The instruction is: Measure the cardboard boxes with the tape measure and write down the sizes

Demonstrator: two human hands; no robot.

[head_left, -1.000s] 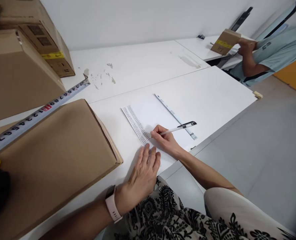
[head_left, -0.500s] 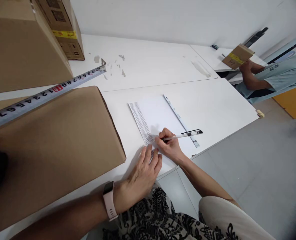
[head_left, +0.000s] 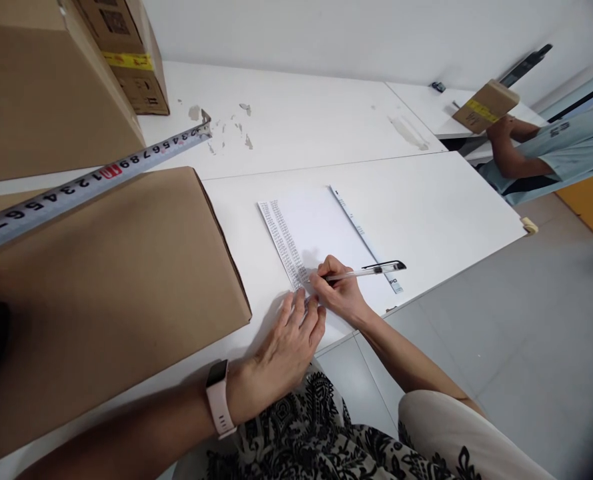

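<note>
A white sheet of paper point(head_left: 309, 223) lies on the table, with rows of small writing along its left side. My right hand point(head_left: 340, 290) is closed around a clear pen with a black clip point(head_left: 369, 269), its tip hidden by my fingers at the writing. Flat on the paper's near corner, my left hand point(head_left: 291, 343) rests with its fingers stretched out, close beside the right. A pale blue printed strip point(head_left: 359, 230) runs along the paper's right side. On my left wrist is a watch with a pink band point(head_left: 219, 400).
Left of the paper sits a large cardboard box point(head_left: 141, 267), with an extended tape measure point(head_left: 91, 183) over it. More boxes point(head_left: 41, 87) stand behind, one with yellow tape point(head_left: 129, 61). At far right, another person point(head_left: 546, 150) holds a small taped box point(head_left: 486, 107).
The view has shifted slightly, so the boxes and tape measure sit a little differently in frame. Both my hands stay in nearly the same place, the pen still in the right.
</note>
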